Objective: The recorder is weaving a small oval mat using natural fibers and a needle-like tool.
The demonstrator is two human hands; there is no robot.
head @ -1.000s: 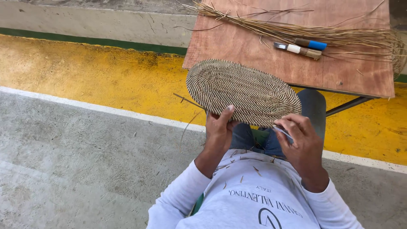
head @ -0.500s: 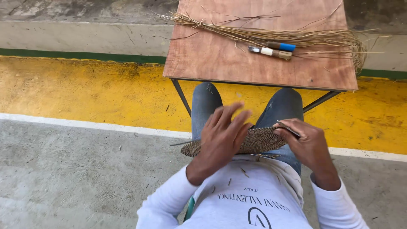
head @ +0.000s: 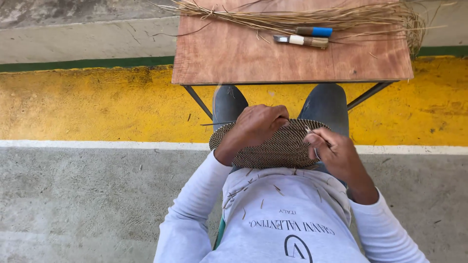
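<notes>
a: on the person's lap, just in front of the small wooden table (head: 234, 58), lies the woven disc (head: 273, 146), nearly flat across both knees. why flat, you think?

b: probably so the thighs carry it and both hands are free at the rim. the left hand (head: 258, 124) lies over the top face, fingers curled and pressed down on the weave, which looks like it pins the disc.

a: and the right hand (head: 331, 151)?

b: at the right edge, fingers drawn together, pinching a thin pale strand or slim tool at the rim. i cannot tell which.

a: which way does the disc run?

b: it is oval as seen from the head camera, long axis left to right across the legs, face up, far edge toward the table.

a: on the table?

b: a bundle of dry fibres (head: 312, 17) lies along the far edge, with 2 tools just beside it: 1 blue-handled (head: 314, 31), 1 pale-handled knife (head: 300, 40). both lie parallel to the fibres, well apart from the hands.
</notes>
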